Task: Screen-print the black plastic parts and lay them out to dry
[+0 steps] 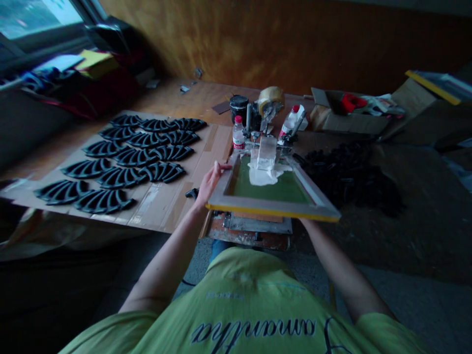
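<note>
A screen printing frame (276, 205) with a green mesh and a yellow front edge is tilted up in front of me. White ink (262, 176) lies on the mesh, below a pale squeegee block (267, 151). My left hand (209, 183) is at the frame's left rail, with a digit laid over the rail; its grip is partly hidden. My right forearm goes under the right front corner, and the frame covers my right hand (307, 222) except near the wrist. Beneath the frame is a printing base (258, 225). A small black piece (192, 193) lies beside my left wrist.
Rows of black, ribbed fan-shaped pieces (147, 155) cover the cardboard (162, 206) at left. Red-capped bottles (238, 133), a black tub (239, 107) and a tape roll (271, 100) stand behind the frame. A dark pile (354, 177) and an opened carton (348, 120) are at right.
</note>
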Motion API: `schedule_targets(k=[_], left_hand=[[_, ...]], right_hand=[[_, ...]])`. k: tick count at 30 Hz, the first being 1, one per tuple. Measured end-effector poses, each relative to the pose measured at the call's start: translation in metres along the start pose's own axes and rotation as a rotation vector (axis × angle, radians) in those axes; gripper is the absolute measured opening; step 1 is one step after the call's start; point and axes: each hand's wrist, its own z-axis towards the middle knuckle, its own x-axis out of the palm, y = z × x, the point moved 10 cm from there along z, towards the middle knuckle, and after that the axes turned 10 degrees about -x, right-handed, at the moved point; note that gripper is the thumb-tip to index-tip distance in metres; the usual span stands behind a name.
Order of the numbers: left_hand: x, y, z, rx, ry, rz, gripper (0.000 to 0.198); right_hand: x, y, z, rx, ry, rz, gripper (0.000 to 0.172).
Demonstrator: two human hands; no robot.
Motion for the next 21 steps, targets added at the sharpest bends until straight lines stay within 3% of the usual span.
schedule_targets(k=[2, 4, 6, 8, 10, 14, 18, 21], left_hand=[[-0.004, 0.048, -0.009, -0.119, 0.031, 0.053, 0.062], [-0.007, 0.094, -0.012, -0.215, 0.026, 0.100, 0.067], [-0.011, 0.127, -0.007, -0.244, -0.006, 0.159, 0.076], [-0.012, 0.147, 0.001, -0.241, -0.022, 0.219, 0.076], [-0.011, 0.157, 0.008, -0.242, -0.009, 0.274, 0.071], [-0.014, 0.162, 0.012, -0.260, -0.007, 0.363, 0.065], [-0.013, 0.163, 0.010, -0.284, 0.001, 0.341, 0.063], [-0.013, 0.163, 0.011, -0.268, -0.011, 0.336, 0.063]], right_hand=[[-0.025, -0.023, 0.011, 0.082, -0.093, -0.007, 0.032], [-0.036, -0.023, 0.028, 0.067, -0.139, 0.004, 0.025], [-0.034, -0.001, 0.049, -0.026, -0.137, 0.009, 0.041], [-0.017, 0.031, 0.067, -0.135, -0.047, -0.030, 0.057], [0.007, 0.056, 0.074, -0.175, 0.092, -0.089, 0.051], [0.043, 0.082, 0.049, -0.260, 0.328, -0.144, 0.012], [0.045, 0.098, 0.003, -0.516, 0.404, -0.100, 0.023], [0.039, 0.100, -0.010, -0.651, 0.473, -0.020, 0.028]])
